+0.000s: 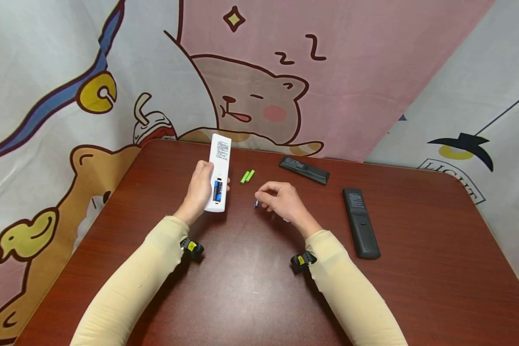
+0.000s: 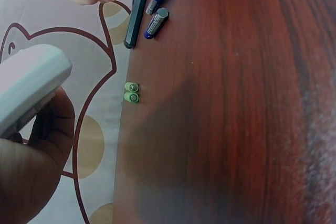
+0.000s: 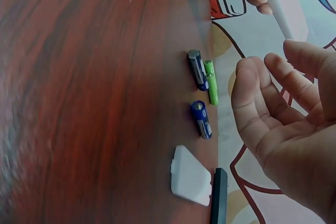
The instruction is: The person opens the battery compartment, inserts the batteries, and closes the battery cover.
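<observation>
My left hand (image 1: 197,190) grips a white remote control (image 1: 220,154) upright above the table, its back facing me. The battery compartment has no cover on it, and blue batteries (image 1: 217,191) show inside. My right hand (image 1: 283,202) hovers to the right of the remote, fingers loosely bent and thumb apart, holding nothing in the right wrist view. Below it, two loose blue-and-silver batteries (image 3: 197,70) lie on the table; the hand mostly hides them in the head view. A white battery cover (image 3: 191,177) lies near them.
Two small green batteries (image 1: 247,176) lie side by side behind the hands. One black remote (image 1: 304,169) rests near the table's back edge, another (image 1: 361,223) farther right. A printed cloth (image 1: 350,72) hangs behind the brown table (image 1: 415,269).
</observation>
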